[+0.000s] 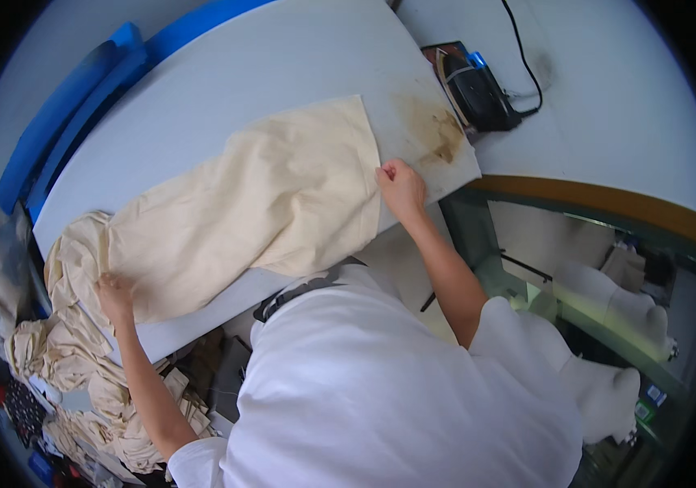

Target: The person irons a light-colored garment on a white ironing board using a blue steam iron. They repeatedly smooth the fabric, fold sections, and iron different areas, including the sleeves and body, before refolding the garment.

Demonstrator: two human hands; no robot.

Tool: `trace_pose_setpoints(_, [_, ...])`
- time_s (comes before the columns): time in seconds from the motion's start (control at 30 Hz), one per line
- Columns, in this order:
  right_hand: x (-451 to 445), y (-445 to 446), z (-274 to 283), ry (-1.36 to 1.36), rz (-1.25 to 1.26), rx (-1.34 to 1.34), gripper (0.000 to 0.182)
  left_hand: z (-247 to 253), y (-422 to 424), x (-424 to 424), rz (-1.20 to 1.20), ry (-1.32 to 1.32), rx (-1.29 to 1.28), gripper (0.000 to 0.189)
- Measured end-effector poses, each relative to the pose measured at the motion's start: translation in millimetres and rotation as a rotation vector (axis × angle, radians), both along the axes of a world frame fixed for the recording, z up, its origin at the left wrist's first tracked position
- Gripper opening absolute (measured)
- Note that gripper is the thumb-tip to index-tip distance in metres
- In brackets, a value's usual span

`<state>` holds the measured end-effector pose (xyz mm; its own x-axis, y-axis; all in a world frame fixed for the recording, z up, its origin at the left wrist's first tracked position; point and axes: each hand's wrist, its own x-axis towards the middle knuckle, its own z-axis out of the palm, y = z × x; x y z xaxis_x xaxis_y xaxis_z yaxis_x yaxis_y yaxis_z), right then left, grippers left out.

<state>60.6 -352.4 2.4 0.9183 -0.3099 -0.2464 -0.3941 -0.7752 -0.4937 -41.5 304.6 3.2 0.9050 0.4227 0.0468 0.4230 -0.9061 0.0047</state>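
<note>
A cream fabric piece [250, 201] lies across a pale, padded-looking table [201, 91], with soft folds near its middle and bunched cloth at its left end. My left hand [116, 296] is at that left end, slightly blurred, with fingers against the cloth; whether they grip it is hard to see. At the straight right edge of the fabric, my right hand [401, 188] pinches the edge between thumb and fingertips. A black electric iron [479, 91] rests beyond the table's right end, up and to the right of my right hand.
Brown scorch-like stains [442, 137] mark the table's right end. The iron's black cord [528, 61] runs upward. Blue padded shapes [67, 122] line the far left side. A heap of cream cloth [110, 402] lies below left. White dress forms [604, 390] stand at the right.
</note>
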Motion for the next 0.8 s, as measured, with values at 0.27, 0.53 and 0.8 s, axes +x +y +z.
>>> trace_pose_setpoints(0.27, [-8, 8, 7, -0.423, 0.055, 0.095, 0.010, -16, 5, 12, 0.109, 0.049, -0.076, 0.024])
trace_pose_setpoints(0.53, [-8, 25, -8, -0.221, -0.399, 0.716, 0.020, 43, 5, 15, 0.445, -0.269, -0.671, 0.023])
trace_pose_setpoints(0.8, [27, 2, -6, -0.187, -0.083, -0.078, 0.032, 45, 11, 8, 0.305, -0.196, -0.592, 0.027])
